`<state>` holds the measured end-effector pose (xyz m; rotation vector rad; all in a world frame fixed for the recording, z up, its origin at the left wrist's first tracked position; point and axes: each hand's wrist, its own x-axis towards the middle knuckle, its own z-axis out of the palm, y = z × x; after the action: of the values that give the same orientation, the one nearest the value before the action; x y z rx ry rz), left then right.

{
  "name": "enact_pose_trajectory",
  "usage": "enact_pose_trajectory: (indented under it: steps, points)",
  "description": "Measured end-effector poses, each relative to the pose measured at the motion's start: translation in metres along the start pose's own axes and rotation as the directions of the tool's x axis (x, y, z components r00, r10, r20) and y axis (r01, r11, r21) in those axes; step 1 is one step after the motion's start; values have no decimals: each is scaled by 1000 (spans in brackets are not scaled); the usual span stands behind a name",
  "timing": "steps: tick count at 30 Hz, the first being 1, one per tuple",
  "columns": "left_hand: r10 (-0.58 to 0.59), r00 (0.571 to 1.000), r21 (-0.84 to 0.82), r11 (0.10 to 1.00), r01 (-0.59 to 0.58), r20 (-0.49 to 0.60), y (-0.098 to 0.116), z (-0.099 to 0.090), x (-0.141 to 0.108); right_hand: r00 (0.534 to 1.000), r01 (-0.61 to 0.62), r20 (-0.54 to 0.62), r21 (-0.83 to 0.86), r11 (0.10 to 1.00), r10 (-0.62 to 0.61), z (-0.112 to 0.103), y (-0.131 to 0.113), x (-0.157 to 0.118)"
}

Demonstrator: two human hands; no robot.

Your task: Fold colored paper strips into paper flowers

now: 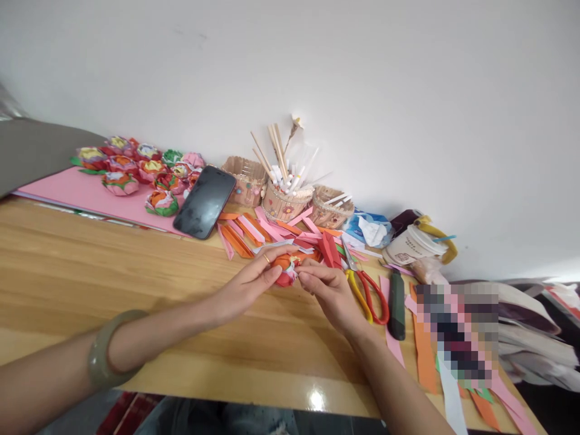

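Between my two hands is a small folded paper flower (284, 278) in red, orange and white, held just above the wooden table. My left hand (256, 275) wraps its fingers and thumb round the flower's left side. On the right side, my right hand (324, 284) pinches the flower's edge with thumb and forefinger. Its petals are partly covered by my fingers. Just beyond lie folded paper strips (240, 235) in orange, pink and red. Scissors (367, 296) with red and yellow handles rest right of my right hand, beside a dark green utility knife (396, 305).
Finished paper flowers (120, 183) stand on pink paper sheets (90, 199) at the left, with a phone (205, 202) leaning nearby. Decorated baskets (286, 202) hold sticks and pens by the wall. A paper cup (413, 244) and long paper strips (423, 344) are at the right.
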<state>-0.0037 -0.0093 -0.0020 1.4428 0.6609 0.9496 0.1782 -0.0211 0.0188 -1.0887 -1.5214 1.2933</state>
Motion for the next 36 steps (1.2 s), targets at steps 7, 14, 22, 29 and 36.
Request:
enact_pose_trajectory:
  steps: [7,14,22,29,36]
  points:
    - [-38,999,-106,994,37,-9,0,2,0,997,-73,-19,176,982,77,1,6,1]
    - [-28,1000,-124,992,30,13,-5,1,-1,996,-75,-46,114,991,81,3,6,1]
    - [-39,998,-178,983,47,46,-7,1,0,998,-47,-40,33,998,48,2,4,-1]
    - [-56,997,-142,988,65,61,0,2,0,999,-10,-43,-76,997,7,4,-1,-1]
    - [43,999,191,981,-42,-5,4,2,0,997,27,-68,-217,976,-43,4,0,-1]
